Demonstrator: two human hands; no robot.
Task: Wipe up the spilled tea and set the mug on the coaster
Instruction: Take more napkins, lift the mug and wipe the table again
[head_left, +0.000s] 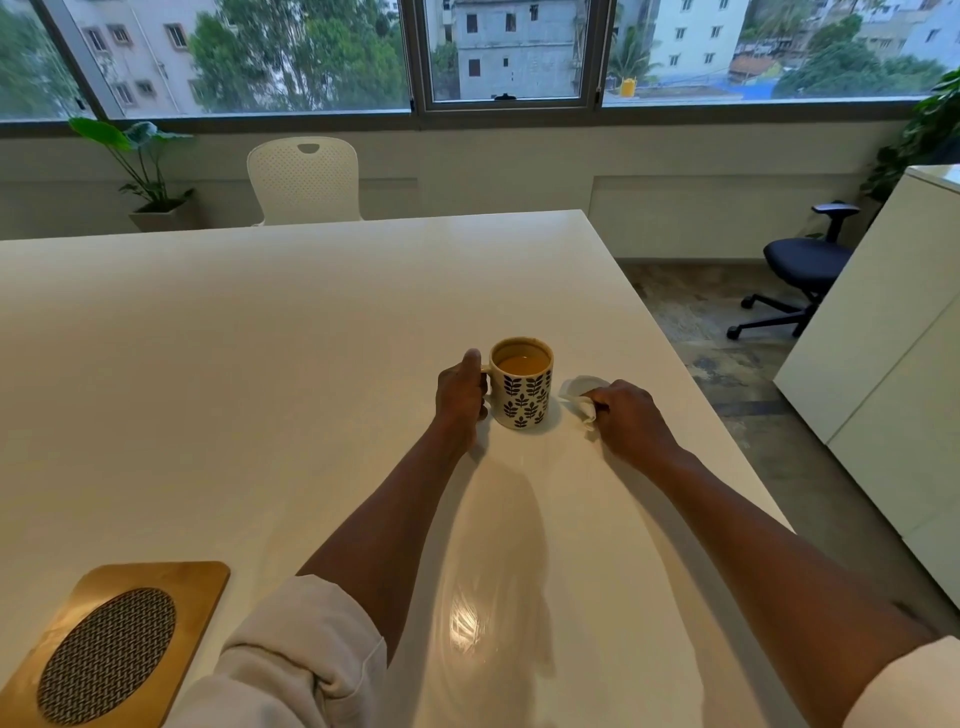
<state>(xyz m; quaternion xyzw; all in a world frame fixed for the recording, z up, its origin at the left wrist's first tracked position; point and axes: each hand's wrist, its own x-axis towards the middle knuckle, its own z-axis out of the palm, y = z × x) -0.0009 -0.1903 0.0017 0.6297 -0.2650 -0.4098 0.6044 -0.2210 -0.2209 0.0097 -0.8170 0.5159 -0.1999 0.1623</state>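
Observation:
A cream mug (521, 384) with a dark leaf pattern stands upright on the white table (260, 338), part full of brown tea. My left hand (461, 389) grips its handle, thumb up by the rim. To the right of the mug my right hand (626, 413) holds a crumpled white tissue (583, 397) against the tabletop. A wooden coaster (117, 642) with a dark woven oval inset lies at the near left corner, far from the mug. No spilled tea shows on the glossy surface.
The table's right edge runs diagonally just past my right hand. Behind the table stands a white chair (304, 179). A dark office chair (802, 270) and a white cabinet (883, 332) are on the right, potted plants (148, 166) by the window.

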